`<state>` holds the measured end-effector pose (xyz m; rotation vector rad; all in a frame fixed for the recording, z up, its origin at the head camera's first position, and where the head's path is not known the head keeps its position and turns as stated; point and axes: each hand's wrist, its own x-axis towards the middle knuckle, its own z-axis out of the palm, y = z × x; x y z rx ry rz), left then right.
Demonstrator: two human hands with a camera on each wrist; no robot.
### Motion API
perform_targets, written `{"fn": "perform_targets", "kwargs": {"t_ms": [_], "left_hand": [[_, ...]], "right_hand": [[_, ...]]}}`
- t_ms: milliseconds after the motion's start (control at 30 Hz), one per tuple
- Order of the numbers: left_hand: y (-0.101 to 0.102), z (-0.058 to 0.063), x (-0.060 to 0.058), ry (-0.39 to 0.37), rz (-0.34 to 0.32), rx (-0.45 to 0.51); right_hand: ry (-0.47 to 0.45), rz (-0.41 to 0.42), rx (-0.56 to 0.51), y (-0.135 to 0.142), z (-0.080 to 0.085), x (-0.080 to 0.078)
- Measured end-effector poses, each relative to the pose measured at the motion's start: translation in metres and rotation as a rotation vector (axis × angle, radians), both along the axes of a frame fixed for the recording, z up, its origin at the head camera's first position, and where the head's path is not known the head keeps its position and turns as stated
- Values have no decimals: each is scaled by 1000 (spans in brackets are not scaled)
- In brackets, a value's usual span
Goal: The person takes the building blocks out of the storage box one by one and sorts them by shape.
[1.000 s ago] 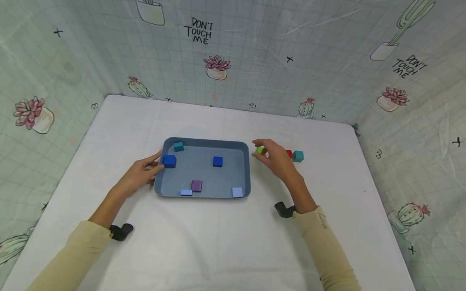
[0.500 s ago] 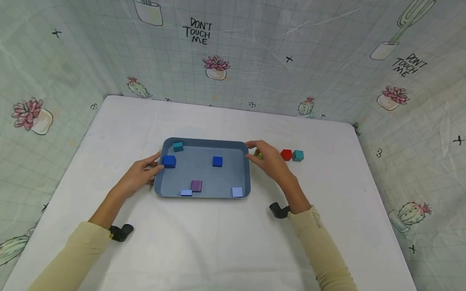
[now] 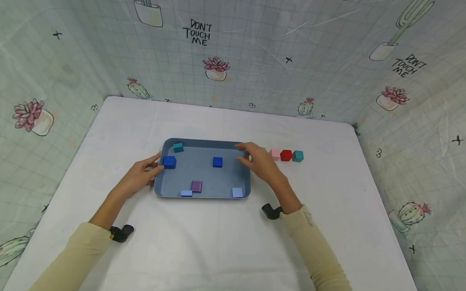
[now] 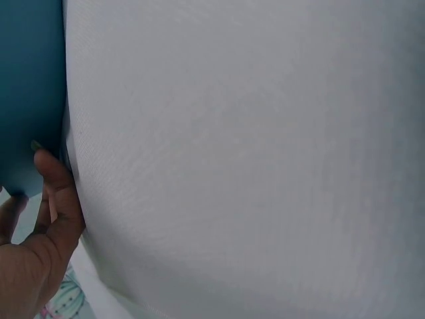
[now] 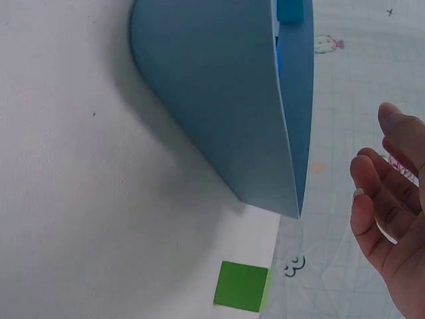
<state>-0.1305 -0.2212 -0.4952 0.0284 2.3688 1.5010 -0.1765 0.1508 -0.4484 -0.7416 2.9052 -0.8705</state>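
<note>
A blue-grey rectangular tray (image 3: pixel 204 178) lies on the white table. My left hand (image 3: pixel 139 177) grips its left edge, thumb (image 4: pixel 52 174) at the rim, while other fingers reach round the outer wall. Over the tray's right rim hovers my right hand (image 3: pixel 259 162), fingers loosely bent, with nothing seen between them. In the tray are a teal block (image 3: pixel 178 147), two blue blocks (image 3: pixel 169 162), (image 3: pixel 217 162), a purple block (image 3: pixel 196 186) and two light blue blocks (image 3: pixel 186 193), (image 3: pixel 237 192).
Right of the tray, a green block (image 5: pixel 242 286) stands mostly hidden behind my right hand in the head view. Beside it, in a row, are pink (image 3: pixel 275 154), red (image 3: pixel 286 155) and teal (image 3: pixel 298 156) blocks. A cactus-print cloth (image 3: pixel 247 72) hangs round the table.
My right hand has moved left, from beside the green block to over the tray's right rim, uncovering the red and pink blocks. The left hand and tray have stayed put.
</note>
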Motion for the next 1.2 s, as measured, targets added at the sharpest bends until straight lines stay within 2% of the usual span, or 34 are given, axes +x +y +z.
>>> {"fn": "perform_targets", "kwargs": {"t_ms": [200,633,867,1067,1200], "left_hand": [[0,0,0,5,-1,0],[0,0,1,33,-8,-5],[0,-3,0,29,-10,-11],[0,-3,0,25,-9,-8],[0,-4,1,23,-5,-10]], "right_hand": [[-22,3,-12,-10,0,-1],[14,67,-43,-24,2,0],[4,73,-8,-30,-2,-1],[44,123,-29,-36,-4,-4],[27,141,-37,-41,-6,-4]]}}
